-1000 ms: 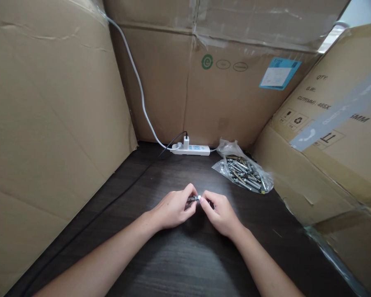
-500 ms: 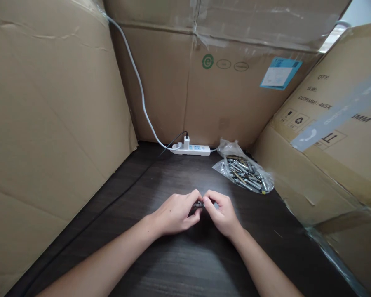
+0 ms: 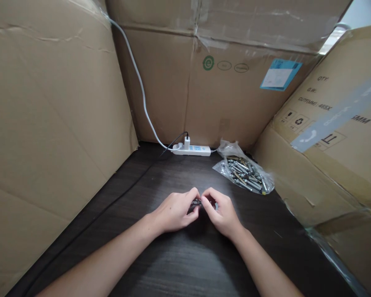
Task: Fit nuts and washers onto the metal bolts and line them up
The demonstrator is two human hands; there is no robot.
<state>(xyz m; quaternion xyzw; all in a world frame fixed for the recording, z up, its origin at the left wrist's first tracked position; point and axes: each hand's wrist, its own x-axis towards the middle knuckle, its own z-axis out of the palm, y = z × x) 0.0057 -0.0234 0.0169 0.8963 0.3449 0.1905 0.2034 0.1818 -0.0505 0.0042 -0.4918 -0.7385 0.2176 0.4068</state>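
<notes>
Between my two hands, above the dark tabletop [image 3: 173, 264], is a small grey metal bolt [image 3: 196, 202]. My left hand [image 3: 174, 211] is curled round its left part, with thumb and fingers closed on it. The thumb and fingertips of my right hand [image 3: 221, 211] pinch its right end. Fingers cover most of the bolt, so its full shape is hidden. Beyond my right hand lies a clear plastic bag [image 3: 268, 181] holding many similar metal bolts [image 3: 244, 170], some silver and some brassy.
A white power strip [image 3: 200, 151] with a charger [image 3: 187, 143] plugged in lies at the back. A black cable [image 3: 117, 198] crosses the left side, and a white cord [image 3: 139, 78] rises behind. Cardboard walls [image 3: 228, 103] stand at left, back and right.
Both hands have shifted very slightly, and the right fingers have changed position on the bolt's end. The bolt stays held between them; the bag has not moved.
</notes>
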